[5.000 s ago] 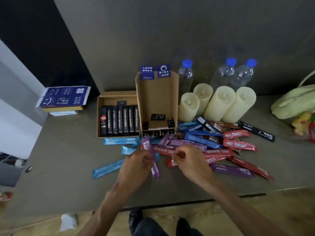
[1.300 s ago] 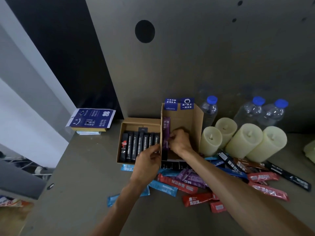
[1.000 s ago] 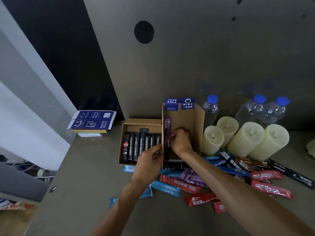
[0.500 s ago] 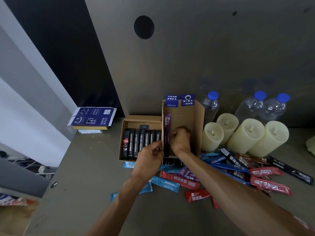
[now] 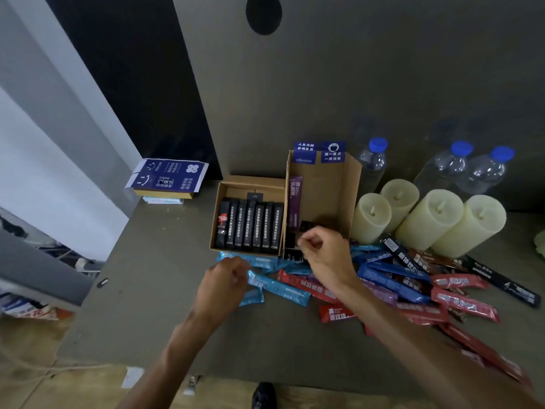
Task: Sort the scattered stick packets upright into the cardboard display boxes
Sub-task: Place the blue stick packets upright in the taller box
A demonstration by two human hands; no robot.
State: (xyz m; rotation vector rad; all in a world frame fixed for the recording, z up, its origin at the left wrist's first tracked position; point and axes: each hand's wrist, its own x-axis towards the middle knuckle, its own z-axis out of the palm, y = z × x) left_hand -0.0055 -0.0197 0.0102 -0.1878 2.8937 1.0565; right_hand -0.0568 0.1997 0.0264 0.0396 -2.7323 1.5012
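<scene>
Two cardboard display boxes stand side by side at the back of the table (image 5: 141,290), touching the grey panel behind. The low left box (image 5: 250,182) holds a row of black stick packets (image 5: 250,228) standing upright side by side and filling most of its width. The taller right box (image 5: 352,190) holds one purple packet (image 5: 295,202) upright against its left wall, with a few small dark pieces low at its front; the rest of its floor shows bare cardboard.

The right hand (image 5: 327,255) hovers at the front lip of the right box, fingers curled and thumb meeting forefinger, with nothing seen between them. The left hand (image 5: 224,283) lies over the light blue packets (image 5: 280,287) just in front of the left box, fingers curled down; whether it grips one I cannot tell.

The loose packets lie flat in a heap in front of the boxes and off to the right: red packets (image 5: 457,302), dark blue packets (image 5: 392,278), a long black packet (image 5: 501,283). Four candles (image 5: 371,219) crowd the right box's right wall, with three water bottles (image 5: 373,163) behind them. Bare tabletop stretches left of the boxes and between the heap and the near edge; a blue printed pack (image 5: 168,175) sits at the far left corner
</scene>
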